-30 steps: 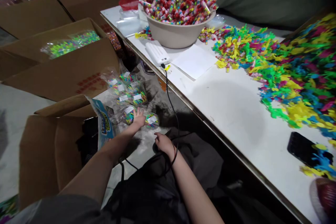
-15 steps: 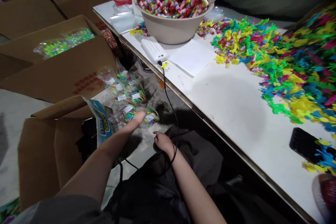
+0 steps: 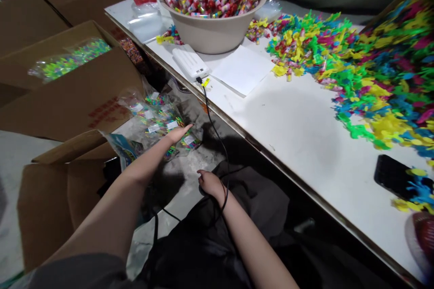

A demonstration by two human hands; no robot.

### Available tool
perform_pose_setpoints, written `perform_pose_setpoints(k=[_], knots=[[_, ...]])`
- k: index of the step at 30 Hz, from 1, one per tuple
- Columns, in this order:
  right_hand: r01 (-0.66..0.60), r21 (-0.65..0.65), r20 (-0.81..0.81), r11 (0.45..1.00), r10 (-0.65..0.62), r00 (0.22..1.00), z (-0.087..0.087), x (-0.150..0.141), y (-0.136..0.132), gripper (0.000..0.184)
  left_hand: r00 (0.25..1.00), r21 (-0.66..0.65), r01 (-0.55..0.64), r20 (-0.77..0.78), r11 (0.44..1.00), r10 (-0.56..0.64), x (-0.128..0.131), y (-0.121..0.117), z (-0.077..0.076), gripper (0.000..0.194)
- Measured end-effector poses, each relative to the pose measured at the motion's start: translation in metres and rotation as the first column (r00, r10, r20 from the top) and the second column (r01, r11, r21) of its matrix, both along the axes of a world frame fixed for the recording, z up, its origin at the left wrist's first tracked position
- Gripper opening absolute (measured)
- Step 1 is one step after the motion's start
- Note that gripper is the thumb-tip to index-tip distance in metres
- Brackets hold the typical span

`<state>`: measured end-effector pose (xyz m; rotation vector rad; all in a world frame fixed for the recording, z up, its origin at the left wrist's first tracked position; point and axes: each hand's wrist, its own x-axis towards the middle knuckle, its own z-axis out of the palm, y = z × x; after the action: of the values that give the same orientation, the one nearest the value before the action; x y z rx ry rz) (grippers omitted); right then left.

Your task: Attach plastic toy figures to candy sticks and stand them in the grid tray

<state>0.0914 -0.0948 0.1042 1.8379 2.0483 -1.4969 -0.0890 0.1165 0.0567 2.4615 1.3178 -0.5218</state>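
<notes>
My left hand reaches down over the floor with its fingers stretched out, open, above clear plastic bags of small colourful pieces. One labelled bag lies just past its fingers, another bag right behind it. Whether the hand touches any bag I cannot tell. My right hand rests on my dark-clothed knee, loosely bent, a finger pointing left, with nothing seen in it. A black cable runs across its wrist up to a white power bank on the table.
A beige basin of candy tubes stands on the white table near a paper sheet. Colourful plastic figures spread at the right, by a black phone. Cardboard boxes stand on the left.
My left hand has lifted slightly away from the bags, its fingers now stretching out to the right. The right hand stays on the knee. The view has shifted a little.
</notes>
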Motion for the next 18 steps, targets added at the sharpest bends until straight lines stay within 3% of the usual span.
perform_pose_setpoints(k=[12,18], knots=[[0.005,-0.006,0.014,1.000,-0.005,1.000,-0.002,0.000,0.001,0.043,0.994,0.012,-0.071,-0.086,0.997,0.072,-0.014,0.037,-0.002,0.056],[0.013,-0.021,0.008,1.000,-0.013,1.000,-0.001,-0.001,0.003,0.043,0.986,-0.021,-0.118,-0.119,0.993,0.115,-0.018,0.038,-0.012,0.054]])
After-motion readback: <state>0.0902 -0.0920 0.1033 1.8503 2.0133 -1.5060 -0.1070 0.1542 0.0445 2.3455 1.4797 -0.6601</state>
